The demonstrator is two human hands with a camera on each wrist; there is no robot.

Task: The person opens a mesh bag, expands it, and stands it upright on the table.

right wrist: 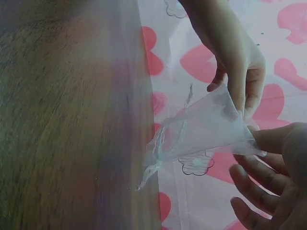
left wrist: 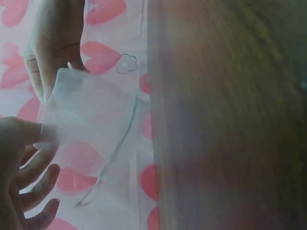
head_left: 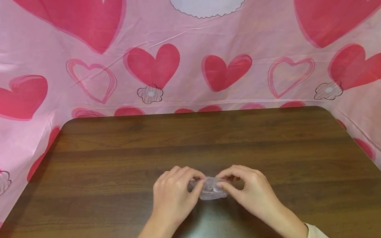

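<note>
Between both hands hangs a small sheer white drawstring pouch [head_left: 211,192], above the table. My left hand [head_left: 175,192] pinches one bottom corner of it with thumb and fingertips. The opposite bottom corner is pinched by my right hand [head_left: 254,190]. In the right wrist view the pouch [right wrist: 204,122] narrows toward its gathered, drawstring end, which points away from the hands; its cord ends dangle loose. Through the cloth of the pouch [left wrist: 91,110] in the left wrist view, the pink pattern behind shows. A small greyish patch shows near one corner; what it is, I cannot tell.
A dark brown wooden table [head_left: 193,139] with rounded far corners spreads under the hands. Pink cloth [head_left: 187,48] printed with red hearts hangs behind it and along both sides. Light reflects off the near part of the tabletop.
</note>
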